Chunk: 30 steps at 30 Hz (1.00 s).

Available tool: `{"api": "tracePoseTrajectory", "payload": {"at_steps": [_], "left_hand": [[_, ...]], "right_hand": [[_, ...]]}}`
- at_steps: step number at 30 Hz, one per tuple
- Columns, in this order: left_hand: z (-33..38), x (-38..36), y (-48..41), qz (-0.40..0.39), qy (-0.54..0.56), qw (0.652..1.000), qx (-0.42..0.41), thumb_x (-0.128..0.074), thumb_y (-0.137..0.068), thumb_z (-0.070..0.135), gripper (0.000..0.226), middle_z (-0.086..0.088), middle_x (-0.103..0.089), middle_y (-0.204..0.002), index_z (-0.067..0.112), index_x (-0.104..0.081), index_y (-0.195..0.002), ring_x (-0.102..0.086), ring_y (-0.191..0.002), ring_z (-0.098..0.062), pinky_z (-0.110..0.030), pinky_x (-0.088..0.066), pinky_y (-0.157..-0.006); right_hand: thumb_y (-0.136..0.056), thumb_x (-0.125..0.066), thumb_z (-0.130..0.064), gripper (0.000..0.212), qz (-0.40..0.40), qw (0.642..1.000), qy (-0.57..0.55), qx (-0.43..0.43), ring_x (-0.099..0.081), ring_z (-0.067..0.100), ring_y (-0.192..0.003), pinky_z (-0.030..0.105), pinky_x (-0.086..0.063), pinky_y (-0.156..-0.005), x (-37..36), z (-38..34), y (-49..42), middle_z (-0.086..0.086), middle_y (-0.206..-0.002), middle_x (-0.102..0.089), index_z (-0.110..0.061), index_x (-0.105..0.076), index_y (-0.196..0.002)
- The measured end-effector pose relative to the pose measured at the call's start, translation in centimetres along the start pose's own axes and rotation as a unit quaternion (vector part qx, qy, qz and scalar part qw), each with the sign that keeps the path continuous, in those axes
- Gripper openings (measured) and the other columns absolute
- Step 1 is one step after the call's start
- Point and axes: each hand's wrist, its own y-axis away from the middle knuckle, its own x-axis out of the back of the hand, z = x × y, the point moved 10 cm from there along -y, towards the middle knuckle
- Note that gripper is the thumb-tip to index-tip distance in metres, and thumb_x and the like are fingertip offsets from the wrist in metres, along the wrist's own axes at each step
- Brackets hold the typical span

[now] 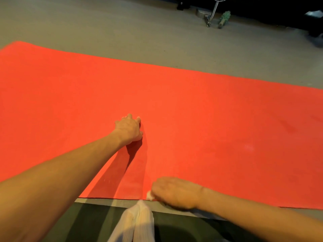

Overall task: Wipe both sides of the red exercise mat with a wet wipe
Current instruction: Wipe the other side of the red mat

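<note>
**On the floor: mat flat, wipe at its near edge**

Across the grey floor the red exercise mat lies unrolled and flat, its long sides running left to right, both ends past or close to the frame limits. One face is up; the underside is not visible.

Left hand — pressed down on the mat's middle, fingers curled under, grip closed on nothing that can be seen. Reads as a brace, pinning the sheet.

Right hand — at the near edge, grip bunched around a small white wad, the wet wipe, which peeks out at the fingertips and touches the mat right at its border.

Handling, as judged:
- Mat looks thin, soft and light — it hugs the floor with no curl at the edges. Likely to slide or ruck under a hard stroke, hence the pinning hand.
- Surface seems matte and slightly grippy; a damp wipe should drag rather than glide, so short strokes toward the edge suit it.
- Not fragile. Floppy, though: lifting from one point would let it fold on itself.
- Best hold for turning it over — pinch the near long edge with both hands set well apart, or take one short end and roll or peel it across.

A pale scuff shows to the right on the mat; that area may want extra passes. Second face not yet reached.
</note>
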Motion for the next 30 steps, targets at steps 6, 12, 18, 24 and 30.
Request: {"api": "tracePoseTrajectory", "payload": {"at_steps": [6, 12, 18, 24, 30], "left_hand": [[0.0, 0.0, 0.3, 0.007, 0.01, 1.0, -0.003, -0.048, -0.095, 0.041, 0.057, -0.015, -0.039, -0.132, 0.021, -0.032, -0.145, -0.043, -0.124, -0.035, -0.045, -0.041, -0.094], [-0.3, -0.3, 0.5, -0.009, 0.013, 1.0, -0.01, -0.05, -0.094, 0.039, 0.056, -0.014, -0.041, -0.131, 0.023, -0.033, -0.145, -0.045, -0.123, -0.034, -0.046, -0.041, -0.094], [-0.1, -0.6, 0.5, -0.007, 0.012, 1.0, -0.003, -0.046, -0.096, 0.036, 0.055, -0.016, -0.038, -0.135, 0.021, -0.031, -0.146, -0.043, -0.125, -0.034, -0.046, -0.04, -0.095], [-0.2, -0.8, 0.8, 0.006, 0.012, 1.0, -0.014, -0.047, -0.096, 0.037, 0.052, -0.017, -0.039, -0.134, 0.021, -0.034, -0.144, -0.042, -0.126, -0.035, -0.05, -0.036, -0.1], [2.1, 0.2, 2.5, 0.083, -0.053, 0.991, -0.084, -0.044, -0.093, 0.018, 0.031, -0.012, -0.043, -0.126, 0.012, -0.046, -0.124, -0.044, -0.12, -0.03, -0.04, -0.037, -0.093]], "right_hand": [[-0.092, -0.058, -0.021, 0.023, 0.233, 0.956, 0.021, -0.177, -0.048, 0.027, -0.062, 0.031, -0.023, -0.061, 7.4, 10.5, 1.1, 0.013, -0.07, -0.054, -0.008, -0.051, -0.074], [-0.092, -0.056, -0.014, 0.019, 0.207, 0.957, -0.008, -0.203, -0.045, 0.023, -0.059, 0.031, -0.028, -0.061, 4.2, 9.7, 1.6, 0.013, -0.071, -0.055, -0.006, -0.049, -0.076], [-0.096, -0.044, -0.013, 0.013, -0.011, 1.0, -0.023, -0.005, -0.041, 0.017, -0.074, 0.025, -0.03, -0.068, -1.2, 0.9, 3.8, 0.012, -0.085, -0.054, -0.007, -0.049, -0.086], [-0.099, -0.04, -0.032, 0.023, 0.193, 0.938, -0.043, -0.285, -0.048, 0.032, -0.075, 0.038, -0.031, -0.068, 4.8, 11.9, 5.0, 0.014, -0.081, -0.052, -0.017, -0.037, -0.082], [-0.095, -0.049, -0.013, 0.009, -0.023, 0.999, -0.017, -0.04, -0.042, 0.018, -0.073, 0.03, -0.034, -0.07, -2.1, 2.5, 4.6, 0.011, -0.088, -0.054, -0.007, -0.047, -0.088]]}}
